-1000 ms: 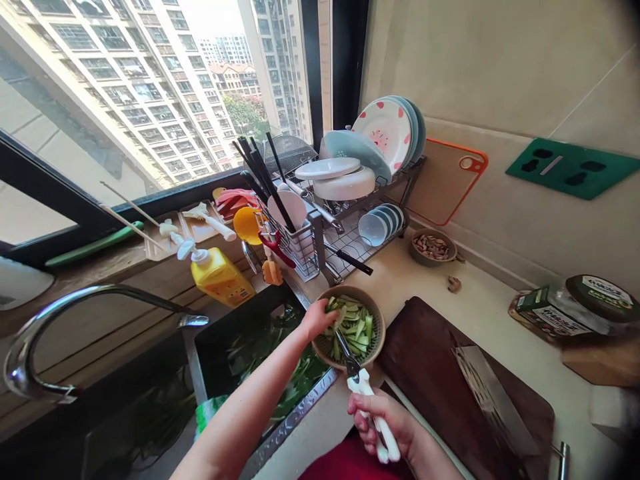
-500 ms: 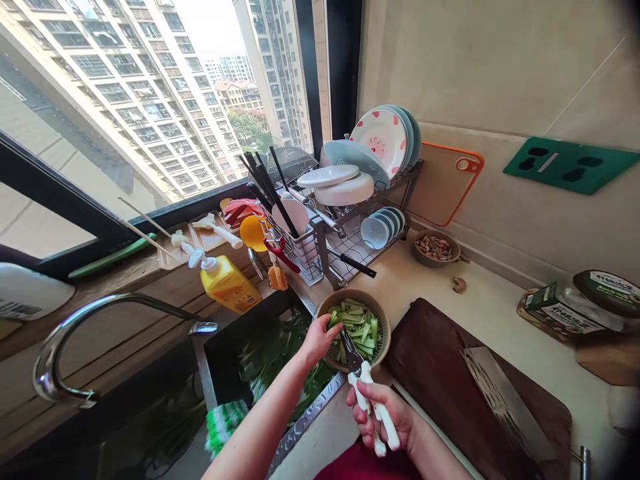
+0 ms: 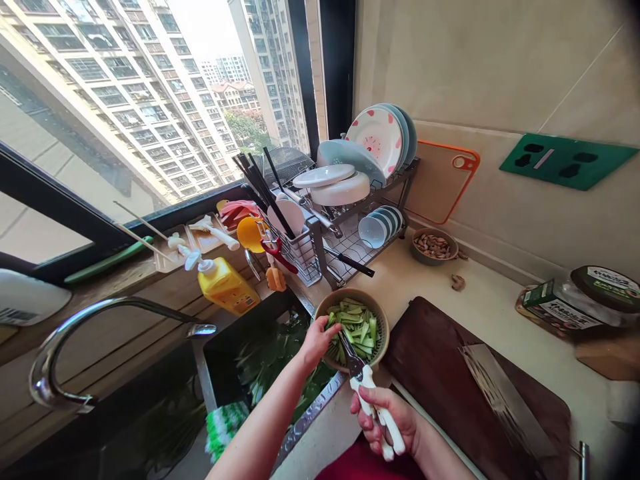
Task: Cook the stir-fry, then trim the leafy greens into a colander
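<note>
My right hand [image 3: 387, 420] is closed round the white handles of a pair of scissors [image 3: 367, 387]; the dark blades point into a tan strainer basket [image 3: 381, 319] holding several cut green vegetable pieces [image 3: 357, 323]. My left hand [image 3: 316, 340] is pinched on a green piece at the basket's left rim, just ahead of the blades. The basket sits on the counter edge between the sink and a dark wooden cutting board [image 3: 440, 373].
Leafy greens lie in the dark sink [image 3: 260, 353] under a chrome tap [image 3: 115, 313]. A yellow soap bottle [image 3: 223, 283] and a full dish rack [image 3: 340, 213] stand behind. A cleaver [image 3: 505, 400] lies on the board. A bowl of nuts [image 3: 434, 245] and jars [image 3: 575, 300] sit right.
The scissors and my right hand moved forward, closer to the basket, from one second ago. My left hand shifted from reaching inside the basket to pinching a piece at its near left edge.
</note>
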Demonstrator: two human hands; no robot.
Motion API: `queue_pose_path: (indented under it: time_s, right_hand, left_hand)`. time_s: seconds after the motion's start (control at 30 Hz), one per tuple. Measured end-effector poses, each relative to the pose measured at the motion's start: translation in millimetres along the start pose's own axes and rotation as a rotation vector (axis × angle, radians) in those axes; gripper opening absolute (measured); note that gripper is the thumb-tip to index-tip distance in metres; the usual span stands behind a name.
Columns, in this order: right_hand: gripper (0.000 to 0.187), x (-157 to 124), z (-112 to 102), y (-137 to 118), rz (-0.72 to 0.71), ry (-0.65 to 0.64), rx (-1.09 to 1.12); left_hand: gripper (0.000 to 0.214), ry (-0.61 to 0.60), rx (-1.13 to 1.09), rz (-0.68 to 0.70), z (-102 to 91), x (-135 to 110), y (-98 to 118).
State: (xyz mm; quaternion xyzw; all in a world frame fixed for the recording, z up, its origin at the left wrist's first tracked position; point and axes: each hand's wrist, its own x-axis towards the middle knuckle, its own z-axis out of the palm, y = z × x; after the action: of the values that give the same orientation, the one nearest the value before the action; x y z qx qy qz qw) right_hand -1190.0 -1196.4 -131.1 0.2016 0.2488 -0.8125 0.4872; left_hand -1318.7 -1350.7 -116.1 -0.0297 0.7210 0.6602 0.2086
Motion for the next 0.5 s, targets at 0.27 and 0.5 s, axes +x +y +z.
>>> queue_pose_path:
  time_s: [0.27,0.5]
  right_hand:
    - [0.026,3.2,-1.6,4.1,-0.101,-0.030,-0.013]
    - [0.026,1.5,-4.9,-0.9,-0.114,0.008,-0.067]
  left_hand:
    - [0.033,0.012,0.135,0.083,0.0,0.0,1.0]
    - [0.035,0.027,0.057,-0.009,7.6,-5.1,4.2]
